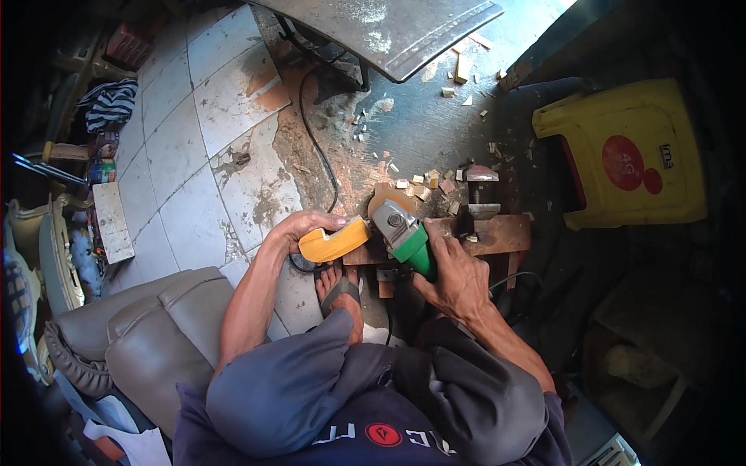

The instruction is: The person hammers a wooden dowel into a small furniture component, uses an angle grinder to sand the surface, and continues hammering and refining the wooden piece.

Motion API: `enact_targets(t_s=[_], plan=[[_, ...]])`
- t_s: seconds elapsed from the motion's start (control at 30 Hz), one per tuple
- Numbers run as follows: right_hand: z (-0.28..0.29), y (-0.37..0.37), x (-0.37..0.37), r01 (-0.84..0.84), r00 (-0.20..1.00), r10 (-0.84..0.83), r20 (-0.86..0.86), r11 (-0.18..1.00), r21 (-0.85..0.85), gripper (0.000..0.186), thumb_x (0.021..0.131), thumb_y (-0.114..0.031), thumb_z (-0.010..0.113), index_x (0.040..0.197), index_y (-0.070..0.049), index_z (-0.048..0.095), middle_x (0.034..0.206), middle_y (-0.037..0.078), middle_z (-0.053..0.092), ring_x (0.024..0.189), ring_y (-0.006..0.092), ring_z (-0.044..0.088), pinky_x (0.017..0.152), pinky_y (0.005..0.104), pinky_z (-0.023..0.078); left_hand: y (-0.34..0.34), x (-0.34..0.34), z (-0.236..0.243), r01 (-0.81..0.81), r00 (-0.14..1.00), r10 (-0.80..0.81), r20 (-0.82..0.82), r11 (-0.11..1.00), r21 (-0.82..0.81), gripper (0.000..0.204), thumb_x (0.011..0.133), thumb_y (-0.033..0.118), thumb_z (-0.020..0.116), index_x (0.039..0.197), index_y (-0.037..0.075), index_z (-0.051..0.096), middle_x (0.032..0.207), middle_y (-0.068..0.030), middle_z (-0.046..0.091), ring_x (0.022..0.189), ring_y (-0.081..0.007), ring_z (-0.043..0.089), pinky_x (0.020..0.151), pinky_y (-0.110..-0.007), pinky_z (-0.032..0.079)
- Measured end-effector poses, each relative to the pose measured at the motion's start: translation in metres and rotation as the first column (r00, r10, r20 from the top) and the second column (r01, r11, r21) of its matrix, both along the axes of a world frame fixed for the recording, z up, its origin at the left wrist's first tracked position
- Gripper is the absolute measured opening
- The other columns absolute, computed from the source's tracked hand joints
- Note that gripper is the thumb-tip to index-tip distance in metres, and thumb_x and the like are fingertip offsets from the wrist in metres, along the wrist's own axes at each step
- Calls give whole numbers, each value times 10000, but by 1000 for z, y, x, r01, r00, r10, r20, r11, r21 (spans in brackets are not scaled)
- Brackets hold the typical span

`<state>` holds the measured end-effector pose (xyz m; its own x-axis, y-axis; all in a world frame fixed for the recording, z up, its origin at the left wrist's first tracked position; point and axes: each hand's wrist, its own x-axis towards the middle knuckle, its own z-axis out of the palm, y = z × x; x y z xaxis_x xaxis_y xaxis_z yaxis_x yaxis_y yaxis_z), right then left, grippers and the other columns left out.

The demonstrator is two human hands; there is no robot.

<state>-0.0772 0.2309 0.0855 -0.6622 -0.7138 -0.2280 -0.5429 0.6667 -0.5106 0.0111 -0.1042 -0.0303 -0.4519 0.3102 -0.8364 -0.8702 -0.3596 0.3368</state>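
Tiled floor [186,147], cracked, littered with wood chips | yellow stool [629,155] at right, far edge in shadow | green angle grinder [406,237] over wooden block [497,233], disc partly hidden | right hand [454,276] gripping grinder body | left hand [299,229] closed on yellow side handle [334,242]

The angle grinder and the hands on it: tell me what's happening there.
A seated person holds a green angle grinder in the right hand, its disc end toward a yellow block gripped in the left hand. Both are held over a low wooden workpiece with a clamp. Wood chips litter the floor beyond, and a yellow plastic stool lies tipped at the right.
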Motion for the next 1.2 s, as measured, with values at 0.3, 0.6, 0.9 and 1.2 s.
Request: enact_targets(t_s=[0.3, 0.6, 0.9, 1.2], plan=[[-4, -2, 1, -39, 999, 39, -24, 999, 10, 973, 749, -294, 796, 1589, -131, 333, 1122, 190, 638, 916, 383, 697, 723, 484, 575, -4, -1, -2, 62, 998, -62, -5, 996, 57, 568, 914, 323, 743, 1326, -50, 624, 1099, -188, 721, 814, -254, 752, 663, -389, 635], [0, 2, 0, 15, 1000, -15, -16, 1000, 0, 984, 767, -298, 793, 1603, -134, 301, 1173, 214, 637, 930, 397, 702, 733, 494, 586, -4, -4, -3, -54, 998, 55, 16, 998, -27, 593, 991, 403, 669, 1391, -30, 605, 1132, -176, 715, 983, -222, 713, 829, -338, 609], [-1, 6, 0, 25, 1000, -25, 14, 1000, 18, 983, 757, -290, 794, 1599, -135, 311, 1167, 213, 645, 952, 397, 698, 747, 493, 582, -2, 2, 26, 78, 931, -216, -293, 905, -418, 623, 812, 320, 877, 1288, -35, 692, 1187, -158, 717, 1031, -196, 678, 904, -299, 526], [-10, 0, 0, -11, 1000, 11, -10, 1000, 23, 986, 740, -279, 803, 1593, -141, 329, 1146, 187, 642, 953, 377, 694, 736, 473, 576, 1, 0, 16, 7, 972, -73, -225, 960, -280, 646, 814, 259, 875, 1299, -102, 646, 1160, -194, 714, 1011, -213, 702, 890, -305, 553]])
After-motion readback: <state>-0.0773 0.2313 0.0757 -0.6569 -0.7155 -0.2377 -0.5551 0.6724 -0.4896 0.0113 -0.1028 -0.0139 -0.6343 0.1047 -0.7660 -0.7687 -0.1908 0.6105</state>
